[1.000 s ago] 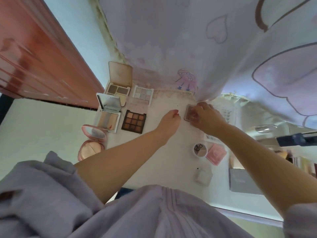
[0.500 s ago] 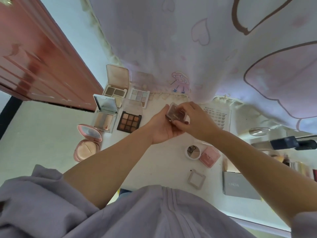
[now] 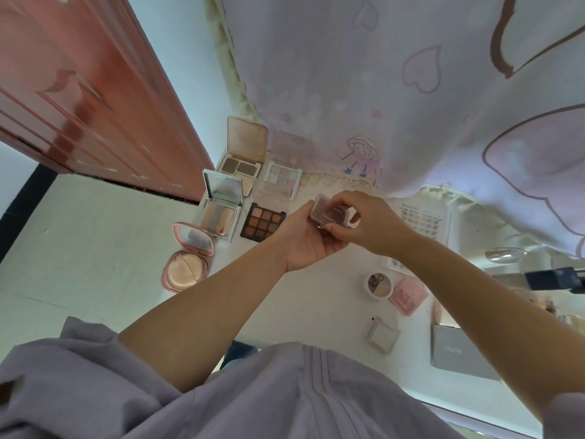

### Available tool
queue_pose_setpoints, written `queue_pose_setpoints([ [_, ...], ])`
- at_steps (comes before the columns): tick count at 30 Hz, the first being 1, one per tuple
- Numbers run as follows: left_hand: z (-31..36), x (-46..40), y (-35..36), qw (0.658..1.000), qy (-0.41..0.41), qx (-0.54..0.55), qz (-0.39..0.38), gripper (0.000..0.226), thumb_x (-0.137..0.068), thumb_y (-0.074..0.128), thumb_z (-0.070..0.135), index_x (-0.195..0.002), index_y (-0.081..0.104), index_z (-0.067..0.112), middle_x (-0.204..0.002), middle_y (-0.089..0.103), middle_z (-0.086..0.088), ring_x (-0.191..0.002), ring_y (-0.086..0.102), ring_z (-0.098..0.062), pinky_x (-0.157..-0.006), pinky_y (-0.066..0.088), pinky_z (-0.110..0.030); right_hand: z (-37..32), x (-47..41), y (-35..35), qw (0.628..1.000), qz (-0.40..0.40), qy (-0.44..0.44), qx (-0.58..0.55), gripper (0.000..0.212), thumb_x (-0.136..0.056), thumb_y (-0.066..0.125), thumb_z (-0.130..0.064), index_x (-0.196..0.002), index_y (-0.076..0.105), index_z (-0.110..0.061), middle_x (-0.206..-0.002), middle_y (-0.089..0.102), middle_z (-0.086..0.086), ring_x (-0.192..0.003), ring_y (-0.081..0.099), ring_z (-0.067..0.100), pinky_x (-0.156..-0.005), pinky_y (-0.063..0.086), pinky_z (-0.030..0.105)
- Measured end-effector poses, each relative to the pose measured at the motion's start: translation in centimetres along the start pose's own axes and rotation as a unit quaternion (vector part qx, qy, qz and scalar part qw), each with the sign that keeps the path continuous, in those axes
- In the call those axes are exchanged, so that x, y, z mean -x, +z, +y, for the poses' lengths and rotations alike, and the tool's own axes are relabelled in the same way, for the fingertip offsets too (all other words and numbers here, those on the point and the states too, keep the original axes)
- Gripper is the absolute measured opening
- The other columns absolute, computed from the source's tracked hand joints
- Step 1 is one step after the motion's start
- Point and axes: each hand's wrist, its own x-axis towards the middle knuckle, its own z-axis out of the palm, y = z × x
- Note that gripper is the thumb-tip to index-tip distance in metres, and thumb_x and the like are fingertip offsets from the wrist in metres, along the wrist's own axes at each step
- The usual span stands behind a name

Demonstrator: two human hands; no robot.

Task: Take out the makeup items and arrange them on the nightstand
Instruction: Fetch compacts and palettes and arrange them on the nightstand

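Note:
A small brown clear-lidded compact (image 3: 327,212) is held above the white nightstand (image 3: 304,299) by both hands. My left hand (image 3: 308,240) cups it from below and my right hand (image 3: 364,221) pinches its right edge. Open palettes stand arranged at the left: a beige two-pan compact (image 3: 242,153), a pastel eyeshadow palette (image 3: 283,175), a silver mirrored compact (image 3: 221,209), a nine-pan brown palette (image 3: 262,221) and a round pink powder compact (image 3: 186,258).
Lower right on the nightstand lie a round white pot (image 3: 378,285), a pink square compact (image 3: 408,294), a small clear square case (image 3: 381,335), a grey box (image 3: 459,353) and a lash sheet (image 3: 422,221). A patterned bedsheet (image 3: 411,90) hangs behind, a reddish door (image 3: 79,90) at the left.
My right hand lifted the brown compact off the nightstand and brought it toward me. My left hand came up under it, so both hands now hold it.

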Motion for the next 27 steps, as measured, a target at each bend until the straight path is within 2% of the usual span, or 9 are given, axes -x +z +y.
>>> queue_pose_setpoints([
  [3, 0.3, -0.2, 0.6, 1.000, 0.000, -0.008, -0.006, 0.051, -0.099, 0.024, 0.047, -0.109, 0.058, 0.009, -0.101, 0.057, -0.007, -0.087, 0.056, -0.017, -0.079, 0.055, -0.032, 0.2, -0.5, -0.1, 1.000, -0.007, -0.005, 0.022, 0.043, -0.076, 0.067, -0.048, -0.112, 0.053, -0.028, -0.106, 0.055, -0.007, -0.095, 0.049, 0.010, -0.079, 0.045, 0.028],
  [9, 1.2, -1.1, 1.1, 1.000, -0.001, -0.004, 0.006, 0.056, -0.101, 0.020, 0.048, -0.111, 0.058, 0.008, -0.100, 0.064, -0.012, -0.088, 0.063, -0.022, -0.078, 0.056, -0.036, 0.6, -1.5, -1.0, 0.999, 0.007, -0.007, -0.041, 0.029, -0.080, 0.070, -0.033, -0.103, 0.055, -0.025, -0.102, 0.057, -0.005, -0.094, 0.051, 0.010, -0.076, 0.040, 0.017],
  [12, 1.3, -1.4, 0.8, 1.000, -0.005, -0.015, 0.020, 0.056, -0.100, 0.022, 0.048, -0.110, 0.057, 0.006, -0.096, 0.061, -0.013, -0.083, 0.060, -0.024, -0.069, 0.058, -0.033, 1.0, -1.9, -1.9, 0.990, 0.005, 0.041, -0.136, 0.016, -0.085, 0.066, -0.025, -0.098, 0.057, -0.029, -0.099, 0.062, -0.009, -0.095, 0.059, 0.009, -0.079, 0.045, 0.018],
  [15, 1.1, -1.6, 0.5, 0.999, -0.015, -0.002, 0.028, 0.058, -0.099, 0.023, 0.050, -0.111, 0.056, 0.003, -0.091, 0.062, -0.016, -0.079, 0.058, -0.025, -0.064, 0.057, -0.029, 1.4, -2.6, -3.1, 0.970, -0.031, 0.089, -0.224, 0.009, -0.091, 0.058, -0.029, -0.100, 0.060, -0.029, -0.098, 0.066, -0.009, -0.092, 0.064, 0.008, -0.082, 0.052, 0.023],
  [18, 0.9, -2.3, 0.2, 0.999, -0.017, 0.008, 0.042, 0.062, -0.098, 0.023, 0.053, -0.115, 0.055, 0.003, -0.089, 0.065, -0.018, -0.075, 0.058, -0.023, -0.058, 0.052, -0.024, 2.2, -3.4, -3.3, 0.925, -0.006, 0.160, -0.343, 0.019, -0.096, 0.050, -0.030, -0.103, 0.063, -0.018, -0.099, 0.070, 0.001, -0.087, 0.067, 0.012, -0.081, 0.055, 0.026],
  [21, 1.2, -2.9, -0.1, 0.997, -0.002, 0.033, 0.063, 0.062, -0.097, 0.023, 0.055, -0.112, 0.056, 0.005, -0.092, 0.064, -0.017, -0.074, 0.060, -0.021, -0.055, 0.047, -0.022, 3.4, -4.0, -2.2, 0.946, 0.012, 0.152, -0.285, 0.008, -0.092, 0.059, -0.019, -0.098, 0.063, -0.018, -0.098, 0.069, 0.005, -0.086, 0.066, 0.011, -0.074, 0.055, 0.024],
  [23, 1.4, -3.4, -0.2, 0.995, 0.013, 0.048, 0.087, 0.058, -0.098, 0.025, 0.053, -0.109, 0.056, 0.005, -0.093, 0.062, -0.017, -0.077, 0.061, -0.022, -0.058, 0.047, -0.022, 3.9, -4.8, -1.4, 0.960, 0.041, 0.160, -0.225, 0.005, -0.090, 0.061, -0.015, -0.090, 0.063, -0.020, -0.088, 0.068, -0.001, -0.072, 0.063, 0.001, -0.061, 0.049, 0.017],
  [25, 1.6, -3.9, -0.2, 0.987, 0.037, 0.074, 0.136, 0.046, -0.100, 0.030, 0.045, -0.106, 0.053, 0.005, -0.096, 0.059, -0.021, -0.083, 0.061, -0.028, -0.064, 0.050, -0.027, 4.3, -6.2, -0.9, 0.965, 0.082, 0.167, -0.185, 0.007, -0.092, 0.058, -0.014, -0.087, 0.063, -0.016, -0.078, 0.065, -0.005, -0.054, 0.057, -0.007, -0.049, 0.044, 0.014],
  [27, 1.9, -4.5, -0.2, 0.974, 0.069, 0.106, 0.188, 0.031, -0.102, 0.035, 0.031, -0.101, 0.050, 0.004, -0.097, 0.057, -0.024, -0.085, 0.059, -0.033, -0.074, 0.053, -0.036, 4.4, -7.7, -0.5, 0.966, 0.101, 0.176, -0.162, 0.009, -0.093, 0.055, -0.013, -0.089, 0.061, -0.007, -0.075, 0.063, -0.002, -0.051, 0.057, -0.004, -0.047, 0.045, 0.016],
])
